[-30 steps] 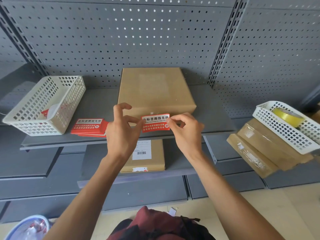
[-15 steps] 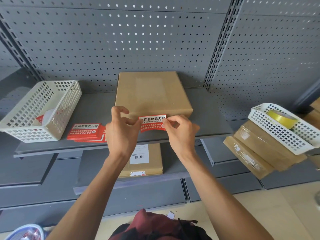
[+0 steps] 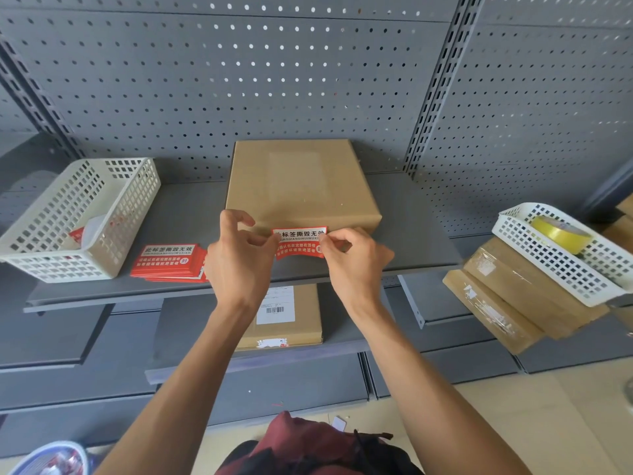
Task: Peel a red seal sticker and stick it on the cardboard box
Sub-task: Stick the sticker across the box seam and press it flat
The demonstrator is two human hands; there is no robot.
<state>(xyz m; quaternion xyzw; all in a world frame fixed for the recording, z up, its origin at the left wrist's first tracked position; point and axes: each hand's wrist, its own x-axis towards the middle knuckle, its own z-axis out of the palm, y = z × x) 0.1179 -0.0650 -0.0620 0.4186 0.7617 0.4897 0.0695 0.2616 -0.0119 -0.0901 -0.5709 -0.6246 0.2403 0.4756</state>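
Pinching a red seal sticker (image 3: 299,244) by its two short ends, both hands hold it stretched across the near edge of the cardboard box (image 3: 298,185), its upper strip at the top rim of the box's front face and its lower part curling free below. The left hand (image 3: 236,265) grips the sticker's nine o'clock end between thumb and forefinger, the other fingers curled loosely above; the right hand (image 3: 356,265) grips the three o'clock end the same way. Whether the sticker already touches the cardboard cannot be told.

The box lies flat on a grey metal shelf (image 3: 421,234), backed by a perforated panel at twelve o'clock. At nine o'clock of the hands, just beside the left wrist, sits a stack of red stickers (image 3: 168,262), and farther toward nine o'clock a white mesh basket (image 3: 78,217) stands tilted on the same shelf. At three o'clock, well apart, a second white basket (image 3: 561,255) holding a yellow tape roll (image 3: 561,231) rests on stacked parcels (image 3: 513,296). At six o'clock, on a lower shelf, another flat carton with a barcode label (image 3: 275,305) shows between the forearms.
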